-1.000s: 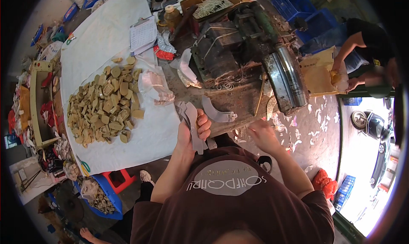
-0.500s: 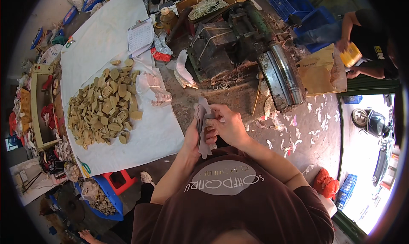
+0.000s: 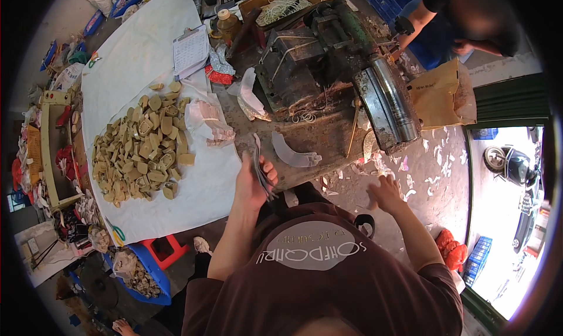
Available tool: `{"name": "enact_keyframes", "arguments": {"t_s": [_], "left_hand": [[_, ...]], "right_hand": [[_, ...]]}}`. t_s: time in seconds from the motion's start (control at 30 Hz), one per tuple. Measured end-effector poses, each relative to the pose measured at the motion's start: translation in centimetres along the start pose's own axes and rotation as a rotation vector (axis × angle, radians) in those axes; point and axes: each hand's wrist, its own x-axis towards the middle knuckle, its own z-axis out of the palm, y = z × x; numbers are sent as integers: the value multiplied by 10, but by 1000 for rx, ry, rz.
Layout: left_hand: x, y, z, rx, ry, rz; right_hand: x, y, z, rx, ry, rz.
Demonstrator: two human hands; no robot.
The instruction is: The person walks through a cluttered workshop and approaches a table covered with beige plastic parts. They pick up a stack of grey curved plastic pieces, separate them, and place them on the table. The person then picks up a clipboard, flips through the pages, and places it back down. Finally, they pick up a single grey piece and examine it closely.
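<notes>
My left hand [image 3: 253,180] is closed around a small stack of thin grey curved pieces [image 3: 259,163], held edge-up by the bench's near edge. Off to the right, my right hand [image 3: 385,193] is apart from everything, empty, with its fingers spread and slightly blurred. On the bench between the hands lies a pale, translucent curved strip [image 3: 292,154]. Farther back rests another white curved piece [image 3: 247,87] with a speckled lower end. Left of it, a banded bundle of pale pinkish pieces [image 3: 212,124] sits on the white sheet.
A heap of tan blocks [image 3: 143,142] covers part of the white sheet [image 3: 199,204]. A rusty machine with a shiny metal cylinder [image 3: 399,104] stands at the back right, beside a brown paper bag [image 3: 440,95]. Another person's arm [image 3: 416,22] reaches in there. Scraps litter the floor.
My right hand has let go of the grey pieces and moved right. A translucent curved strip now lies on the bench. My left hand has shifted left. The other person leans nearer the machine.
</notes>
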Motion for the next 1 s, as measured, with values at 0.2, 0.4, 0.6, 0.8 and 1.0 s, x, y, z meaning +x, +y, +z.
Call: {"name": "enact_keyframes", "arguments": {"t_s": [0.2, 0.4, 0.6, 0.8, 1.0], "left_hand": [[9, 1, -22, 250, 193, 196], [2, -5, -25, 382, 227, 230], [0, -9, -46, 379, 228, 216], [-2, -9, -57, 309, 227, 194], [0, -4, -51, 282, 243, 175]], "right_hand": [[40, -39, 20, 411, 313, -129], [98, -117, -9, 363, 477, -379], [128, -139, 16, 230, 418, -413], [134, -128, 25, 455, 345, -392], [138, -128, 22, 598, 349, -315]]}}
